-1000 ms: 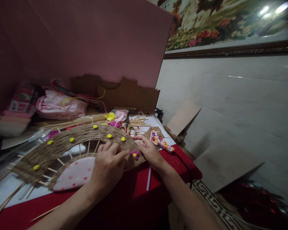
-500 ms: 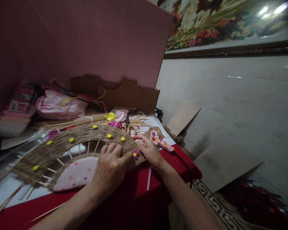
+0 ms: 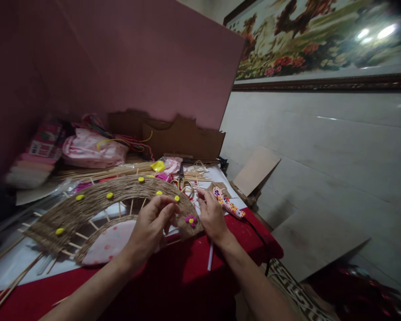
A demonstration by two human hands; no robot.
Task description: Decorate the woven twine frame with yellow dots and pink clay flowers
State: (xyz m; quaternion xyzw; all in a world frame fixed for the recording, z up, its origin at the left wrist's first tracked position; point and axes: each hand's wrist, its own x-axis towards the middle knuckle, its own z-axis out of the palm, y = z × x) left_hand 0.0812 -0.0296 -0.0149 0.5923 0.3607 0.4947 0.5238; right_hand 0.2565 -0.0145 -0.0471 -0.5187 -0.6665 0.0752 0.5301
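A half-ring arch wound with jute twine (image 3: 96,200) lies on the table, with wooden sticks as spokes and several yellow dots on it. A small pink and yellow flower (image 3: 190,219) sits at its right end. My left hand (image 3: 150,227) hovers just above the arch near that end, thumb and forefinger pinched together; what they hold, if anything, is too small to see. My right hand (image 3: 212,216) rests beside the arch's right end with its fingers stretched out, next to a flower-patterned glue gun (image 3: 229,204).
Pink dotted fabric (image 3: 108,240) lies under the arch on a red cloth (image 3: 187,276). Scissors (image 3: 183,183), a bundle of thin sticks (image 3: 96,171), pink bags (image 3: 93,149) and brown cardboard (image 3: 183,136) crowd the back. A clear glue stick (image 3: 210,257) lies by my right wrist. Cardboard sheets (image 3: 316,238) lean at the right.
My left hand has lifted off the arch, where its fingers lay flat, and closed into a pinch. My right hand has stayed at the arch's end. The view shifted slightly.
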